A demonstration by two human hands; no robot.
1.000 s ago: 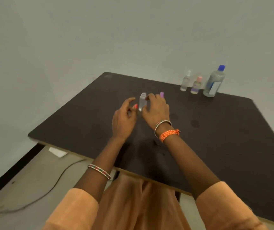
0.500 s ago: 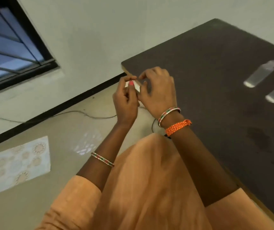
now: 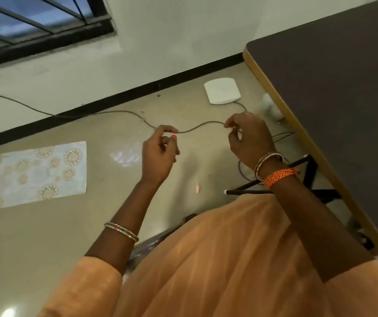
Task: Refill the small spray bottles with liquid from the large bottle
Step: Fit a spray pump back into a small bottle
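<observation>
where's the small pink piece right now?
Head view: the pink piece is down by the floor between the forearms, below the left hand and left of the black table leg.

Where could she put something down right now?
The dark table shows bare along its left edge. The floor lies open between the patterned mat and the small pink piece. It is crowded by the white device, its cable and the black table frame.
</observation>
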